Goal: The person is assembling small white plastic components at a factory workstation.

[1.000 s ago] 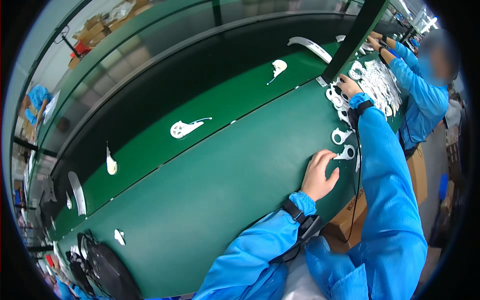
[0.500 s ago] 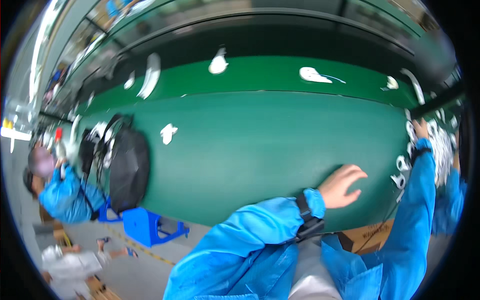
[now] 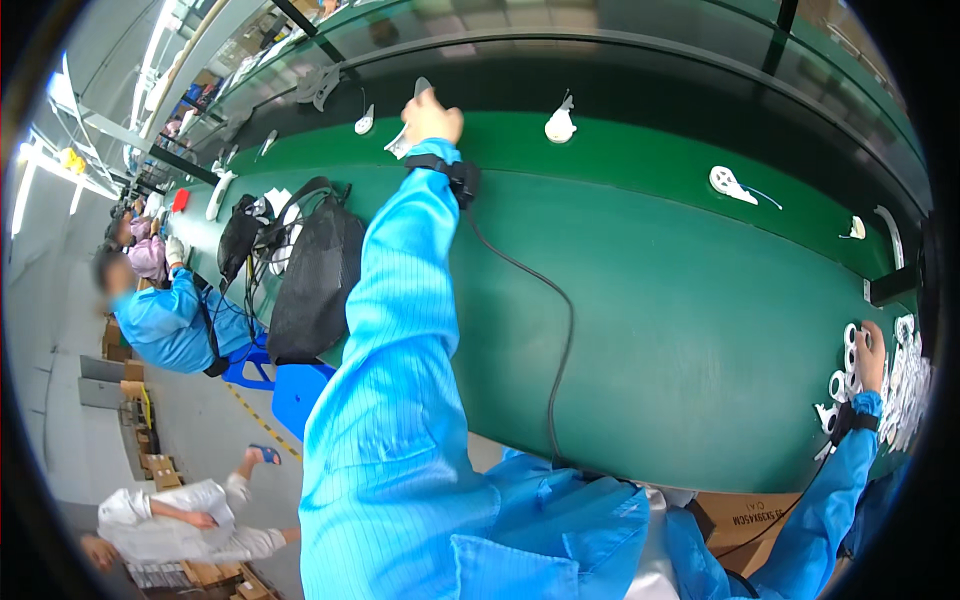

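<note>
My left hand (image 3: 432,122) reaches out to the far green strip. Its fingers are closed round a long, curved white plastic piece (image 3: 399,146), whose ends stick out above and below the hand. At the right end of the table, my right hand (image 3: 870,360) rests among white ring-ended plastic parts (image 3: 838,384). The fingers there are bent together over the parts, and what sits between them is too small to make out. Beside that hand lies a dense pile of slim white parts (image 3: 908,385). Both wrists wear black bands.
White pieces lie spaced along the far strip, among them a round-ended one (image 3: 735,185) with a blue wire. A black bag (image 3: 322,275) stands on the left of the green table (image 3: 640,320). A black cable (image 3: 570,330) crosses it. Blue-clad co-worker (image 3: 165,320) sits at left.
My left hand has gone from above the near table to the far strip and closed round the curved white piece. The view has turned left. My right hand stays by the white parts.
</note>
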`<move>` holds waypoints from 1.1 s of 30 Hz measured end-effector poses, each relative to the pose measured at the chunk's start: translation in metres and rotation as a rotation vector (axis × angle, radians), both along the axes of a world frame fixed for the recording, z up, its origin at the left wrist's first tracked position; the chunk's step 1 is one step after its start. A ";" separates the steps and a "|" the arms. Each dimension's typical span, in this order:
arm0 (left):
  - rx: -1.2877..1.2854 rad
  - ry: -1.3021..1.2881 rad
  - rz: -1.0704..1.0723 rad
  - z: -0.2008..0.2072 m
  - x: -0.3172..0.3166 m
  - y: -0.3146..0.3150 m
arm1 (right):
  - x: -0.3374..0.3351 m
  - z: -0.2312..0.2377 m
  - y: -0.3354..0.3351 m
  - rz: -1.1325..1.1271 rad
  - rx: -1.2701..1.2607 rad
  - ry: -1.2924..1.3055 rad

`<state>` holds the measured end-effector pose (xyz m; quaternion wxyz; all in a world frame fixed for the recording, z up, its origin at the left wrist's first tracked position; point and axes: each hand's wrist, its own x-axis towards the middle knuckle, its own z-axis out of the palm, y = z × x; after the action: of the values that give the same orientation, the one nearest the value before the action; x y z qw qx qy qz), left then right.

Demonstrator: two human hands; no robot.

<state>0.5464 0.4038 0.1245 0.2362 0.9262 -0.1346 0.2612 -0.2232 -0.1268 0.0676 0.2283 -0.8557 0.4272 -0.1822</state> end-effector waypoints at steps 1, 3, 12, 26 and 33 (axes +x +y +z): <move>0.058 0.041 0.091 -0.010 0.019 0.018 | 0.005 0.007 0.009 -0.008 -0.001 -0.007; 0.129 0.202 0.179 -0.023 0.038 0.050 | 0.014 0.019 0.026 0.003 -0.052 0.095; -0.043 0.069 -0.139 0.019 -0.032 0.066 | -0.017 -0.040 -0.053 -0.090 0.424 -0.193; -0.130 0.564 -0.806 -0.013 -0.250 0.084 | 0.184 0.089 0.316 0.509 -0.219 -0.206; 0.038 0.303 -0.930 -0.001 -0.262 0.091 | 0.151 0.061 0.365 0.630 0.052 -0.174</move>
<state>0.2843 0.4944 0.1233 0.3277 0.7997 -0.5029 -0.0122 -0.0726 0.2380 0.1288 0.3310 -0.9208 0.1251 -0.1642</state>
